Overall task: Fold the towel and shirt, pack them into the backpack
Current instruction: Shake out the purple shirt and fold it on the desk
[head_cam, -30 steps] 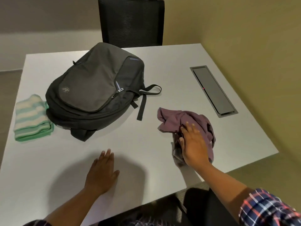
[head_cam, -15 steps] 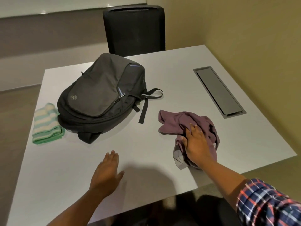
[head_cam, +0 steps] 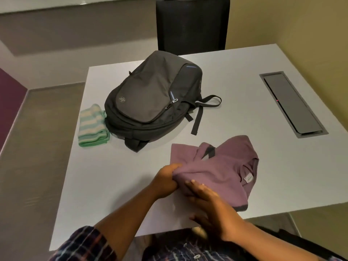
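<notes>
A crumpled purple shirt [head_cam: 222, 166] lies on the white table [head_cam: 116, 176] near its front edge. My left hand [head_cam: 166, 180] grips the shirt's left edge, fingers curled into the cloth. My right hand [head_cam: 211, 210] lies beside it with straight fingers, touching the shirt's near edge. A dark grey backpack [head_cam: 150, 98] lies flat and zipped behind the shirt. A folded green-and-white striped towel [head_cam: 92, 126] rests against the backpack's left side.
A black chair [head_cam: 192, 25] stands behind the table's far edge. A grey cable-box lid [head_cam: 291, 104] is set into the table at the right. The backpack's straps [head_cam: 199, 112] trail toward the shirt.
My left hand left the bare table and took hold of the shirt's left edge. My right hand slid from the shirt's top to its near edge. The shirt is spread wider; the view shifted.
</notes>
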Available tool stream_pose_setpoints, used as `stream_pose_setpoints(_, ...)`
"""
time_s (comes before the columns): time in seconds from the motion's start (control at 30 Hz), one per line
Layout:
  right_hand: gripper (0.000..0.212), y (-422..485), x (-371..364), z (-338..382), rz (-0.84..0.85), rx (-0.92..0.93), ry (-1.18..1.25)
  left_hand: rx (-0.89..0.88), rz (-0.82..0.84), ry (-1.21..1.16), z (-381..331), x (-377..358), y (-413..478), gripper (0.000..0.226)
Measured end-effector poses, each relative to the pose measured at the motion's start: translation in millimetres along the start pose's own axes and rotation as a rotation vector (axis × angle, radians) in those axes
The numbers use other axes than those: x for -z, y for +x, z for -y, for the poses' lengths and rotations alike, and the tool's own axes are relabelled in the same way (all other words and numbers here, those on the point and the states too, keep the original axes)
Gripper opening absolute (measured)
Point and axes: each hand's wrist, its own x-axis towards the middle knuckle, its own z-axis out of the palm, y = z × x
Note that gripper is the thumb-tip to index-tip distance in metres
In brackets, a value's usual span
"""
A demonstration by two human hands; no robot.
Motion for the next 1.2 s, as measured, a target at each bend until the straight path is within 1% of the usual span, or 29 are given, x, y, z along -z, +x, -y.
stream_pose_setpoints(0.03,0.059,1.6,1.0,-0.4,0.001,-0.052,0.053,-0.045,-0.007,0.077,6.1,2.0,-2.5,0.035)
stream_pose_setpoints(0.07,0.052,5.6,2.7,0.1,-0.027,-0.077,0.081,-0.076,-0.008,0.119,11.2,3.6,-6.6,0.033)
stream_pose_setpoints(0.13,0.021,19.6,7.2,2.4,-0.112,-0.049,0.021,-0.144,-0.034,0.114,5.9,10.2,-17.6,0.04)
stream_pose_setpoints(0.17,0.016,27.6,9.2,4.5,-0.161,-0.018,-0.002,-0.187,-0.066,0.108,2.0,13.6,-21.4,0.043)
stream_pose_setpoints(0.23,0.027,46.1,16.4,11.3,-0.276,-0.033,0.018,-0.261,-0.154,0.078,-14.8,24.3,-30.6,0.041)
stream_pose_setpoints(0.27,0.028,57.3,23.4,17.3,-0.337,-0.065,0.054,-0.287,-0.198,0.076,-23.5,32.0,-33.8,0.041)
stream_pose_setpoints(0.33,0.019,78.2,38.5,32.3,-0.402,-0.105,0.154,-0.325,-0.257,0.155,-46.1,53.2,-42.5,0.051)
stream_pose_setpoints(0.37,0.017,88.8,46.4,41.6,-0.374,-0.104,0.211,-0.351,-0.261,0.206,-57.3,65.3,-47.4,0.056)
stream_pose_setpoints(0.43,0.029,108.2,63.6,60.2,-0.213,-0.072,0.307,-0.432,-0.257,0.253,-78.9,88.7,-58.7,0.058)
stream_pose_setpoints(0.47,0.034,116.9,72.3,67.8,-0.143,-0.055,0.339,-0.477,-0.277,0.258,-87.9,100.4,-64.7,0.057)
stream_pose_setpoints(0.5,0.034,125.2,81.3,75.9,-0.097,-0.036,0.33,-0.518,-0.326,0.287,-97.1,112.0,-70.9,0.056)
stream_pose_setpoints(0.57,0.022,140.4,98.9,88.8,-0.096,0.007,0.238,-0.609,-0.49,0.437,-109.9,134.6,-78.6,0.052)
stream_pose_setpoints(0.6,0.019,146.9,108.0,95.9,-0.125,0.025,0.214,-0.643,-0.573,0.519,-113.9,145.9,-80.9,0.049)
stream_pose_setpoints(0.63,0.022,152.2,117.6,103.9,-0.17,0.052,0.187,-0.653,-0.646,0.585,-116.9,156.6,-82.6,0.047)
stream_pose_setpoints(0.7,0.029,161.7,137.1,119.7,-0.273,0.139,0.095,-0.627,-0.764,0.665,-119.9,177.8,-84.5,0.047)
stream_pose_setpoints(0.73,0.029,165.8,146.2,126.6,-0.315,0.178,0.032,-0.605,-0.809,0.695,-121.3,187.5,-85.0,0.047)
stream_pose_setpoints(0.83,0.027,176.7,169.7,142.1,-0.426,0.212,-0.162,-0.563,-0.925,0.791,-130.2,215.4,-85.7,0.046)
stream_pose_setpoints(0.9,0.03,182.7,182.4,147.9,-0.492,0.222,-0.242,-0.536,-0.969,0.858,-138.1,230.7,-85.3,0.049)
stream_pose_setpoints(1.0,0.031,189.2,196.1,152.3,-0.563,0.238,-0.289,-0.54,-0.947,0.914,-146.6,245.9,-83.5,0.054)
stream_pose_setpoints(1.13,0.037,191.2,208.3,151.6,-0.626,0.232,-0.35,-0.646,-0.954,0.862,-158.6,255.7,-89.0,0.049)
stream_pose_setpoints(1.2,0.031,188.6,213.8,151.0,-0.648,0.21,-0.406,-0.667,-0.973,0.777,-165.7,258.2,-92.7,0.041)
